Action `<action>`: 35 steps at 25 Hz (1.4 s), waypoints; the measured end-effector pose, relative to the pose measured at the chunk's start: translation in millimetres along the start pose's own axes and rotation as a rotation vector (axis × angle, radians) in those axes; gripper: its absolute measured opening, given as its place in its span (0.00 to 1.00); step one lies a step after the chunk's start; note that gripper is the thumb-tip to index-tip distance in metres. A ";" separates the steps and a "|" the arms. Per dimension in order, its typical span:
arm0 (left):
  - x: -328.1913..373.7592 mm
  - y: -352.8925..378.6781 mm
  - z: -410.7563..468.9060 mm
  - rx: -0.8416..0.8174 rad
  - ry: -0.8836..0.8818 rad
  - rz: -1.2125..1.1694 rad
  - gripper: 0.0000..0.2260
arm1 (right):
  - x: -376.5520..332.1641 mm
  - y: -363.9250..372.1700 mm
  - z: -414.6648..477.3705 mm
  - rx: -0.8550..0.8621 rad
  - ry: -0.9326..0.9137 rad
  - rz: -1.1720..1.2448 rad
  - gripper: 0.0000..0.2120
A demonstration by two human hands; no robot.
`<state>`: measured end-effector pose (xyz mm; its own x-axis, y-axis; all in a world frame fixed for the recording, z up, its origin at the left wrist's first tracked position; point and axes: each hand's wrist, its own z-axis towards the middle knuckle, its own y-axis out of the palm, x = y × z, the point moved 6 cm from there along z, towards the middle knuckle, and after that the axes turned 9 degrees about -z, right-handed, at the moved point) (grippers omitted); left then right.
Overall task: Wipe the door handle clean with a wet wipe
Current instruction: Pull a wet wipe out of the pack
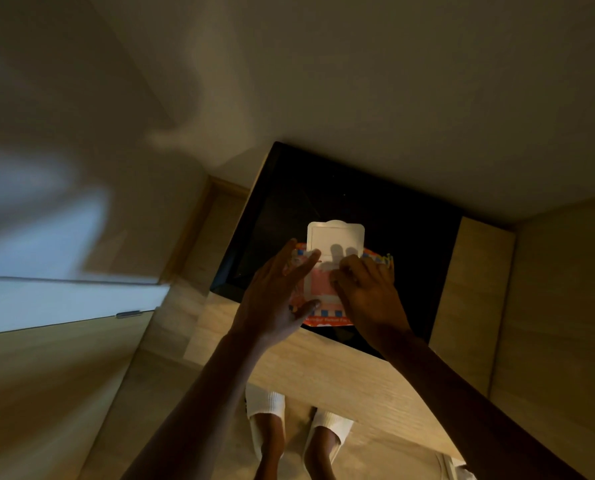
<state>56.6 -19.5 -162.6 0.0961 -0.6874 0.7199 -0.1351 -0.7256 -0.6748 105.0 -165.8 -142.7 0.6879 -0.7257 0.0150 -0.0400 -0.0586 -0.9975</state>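
Observation:
A red and pink pack of wet wipes [327, 315] lies on a black glossy surface [358, 195]. Its white plastic lid [335, 237] is flipped up toward the wall. My left hand [275, 299] grips the pack's left side, thumb under its near edge and index finger across the top. My right hand [368, 292] rests on the pack's opening with its fingertips bent down into it; whether they pinch a wipe is hidden. A small metal door handle [128, 314] sits on the edge of a white door [46, 303] at the left.
The black surface is set in a light wooden counter [469, 271] against a white wall. A wooden door frame [199, 223] stands left of the counter. My feet in white slippers [266, 407] are on the wooden floor below.

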 end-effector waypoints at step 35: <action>-2.9 0.6 -1.5 0.009 0.043 0.024 0.36 | -0.1 -12.6 -4.4 0.038 0.027 -0.003 0.20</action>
<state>54.7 -18.0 -164.8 0.0508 -0.7030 0.7094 -0.1276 -0.7090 -0.6935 102.3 -168.0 -129.9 0.6680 -0.7439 0.0195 -0.0097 -0.0348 -0.9993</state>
